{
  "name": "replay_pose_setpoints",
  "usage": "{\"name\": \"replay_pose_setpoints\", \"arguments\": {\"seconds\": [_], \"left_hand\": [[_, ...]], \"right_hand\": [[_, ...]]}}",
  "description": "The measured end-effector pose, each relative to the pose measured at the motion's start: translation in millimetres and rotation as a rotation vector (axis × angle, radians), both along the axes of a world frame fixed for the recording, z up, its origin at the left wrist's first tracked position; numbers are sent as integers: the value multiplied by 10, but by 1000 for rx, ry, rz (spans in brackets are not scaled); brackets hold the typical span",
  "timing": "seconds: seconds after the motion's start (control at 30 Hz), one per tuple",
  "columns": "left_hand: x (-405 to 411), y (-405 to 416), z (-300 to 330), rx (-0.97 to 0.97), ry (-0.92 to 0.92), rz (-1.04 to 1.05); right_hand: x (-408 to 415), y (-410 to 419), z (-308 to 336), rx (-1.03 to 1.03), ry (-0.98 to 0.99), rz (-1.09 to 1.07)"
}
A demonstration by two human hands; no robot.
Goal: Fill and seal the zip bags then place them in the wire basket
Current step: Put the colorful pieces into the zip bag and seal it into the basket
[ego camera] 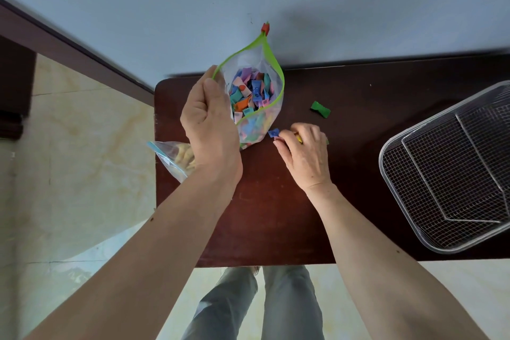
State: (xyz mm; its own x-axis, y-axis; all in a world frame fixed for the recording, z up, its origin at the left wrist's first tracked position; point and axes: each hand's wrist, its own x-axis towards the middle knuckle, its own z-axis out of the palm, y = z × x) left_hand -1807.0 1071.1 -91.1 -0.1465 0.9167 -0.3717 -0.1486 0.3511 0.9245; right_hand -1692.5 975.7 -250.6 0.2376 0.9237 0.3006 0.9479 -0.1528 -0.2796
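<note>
One dark wooden table [276, 215] carries everything here, standing against a pale blue wall. On its right end sits the wire basket [452, 174], holding no bags, with its handle folded down inside. Near the table's middle stands a clear zip bag [255, 96] with a green seal strip, its mouth gaping wide and its red slider [265, 27] at the far end of the strip. Small coloured pieces fill much of this bag. The left hand [209, 124] grips the bag's near rim, fingers closed around the plastic just below the green strip. At the left edge of the table, partly hidden under the left forearm, lies a second zip bag [172, 159] with a blue strip and pale yellowish contents. The right hand [303, 149] rests on the table just beside the open bag, fingers curled over several loose pieces, a blue piece [273, 133] showing at the fingertips. A green piece [320, 109] lies alone on the table beyond that hand.
</note>
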Motion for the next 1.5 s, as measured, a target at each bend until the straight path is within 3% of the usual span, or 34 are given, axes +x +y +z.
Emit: {"name": "replay_pose_setpoints", "arguments": {"seconds": [0.17,0.27,0.47,0.6,0.7,0.83,1.0,1.37,1.5], "left_hand": [[42,-33,31,-12,-30,15],[43,-66,33,-12,-26,5],[52,-150,112,-13,-12,-36],[54,-221,174,-38,14,-64],[68,-281,213,-76,46,-65],[72,-360,229,-104,94,-110],[64,-416,295,-119,91,-145],[28,-403,306,-155,22,-133],[16,-387,295,-145,33,-132]], "right_hand": [[32,-6,26,76,-14,-4],[35,-12,57,104,127,-110],[2,14,525,215,943,-576],[53,116,1092,432,1445,-870],[86,190,1569,566,1708,-915],[6,368,2095,662,1922,-748],[-197,642,2338,657,1944,-597],[-302,660,2141,525,1694,-365],[-302,642,2115,478,1698,-263]]}}
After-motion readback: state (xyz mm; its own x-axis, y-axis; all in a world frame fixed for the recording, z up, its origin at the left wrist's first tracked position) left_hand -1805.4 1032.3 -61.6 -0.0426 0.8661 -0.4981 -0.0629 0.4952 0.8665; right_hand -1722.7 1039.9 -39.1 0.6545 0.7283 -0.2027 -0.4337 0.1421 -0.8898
